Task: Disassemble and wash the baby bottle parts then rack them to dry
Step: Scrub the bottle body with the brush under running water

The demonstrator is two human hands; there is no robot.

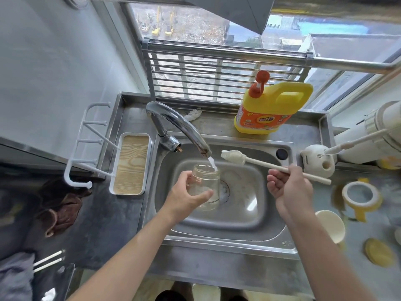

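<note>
**Water goes into the bottle**

The left hand [188, 192] has its fingers and thumb curled round the clear baby bottle [205, 187]. It holds the bottle, mouth up and a bit tilted, right under the tap [178, 124]. A thin stream of water [212, 164] runs in. The right hand [286, 187], to the right of the tap's spout, has its fingers wrapped round the stick of the bottle brush [260, 164]. The brush's soft head is just beside the spout. A wet bottle could slip from the hand and drop. A crooked push with the brush could splash water out.
</note>
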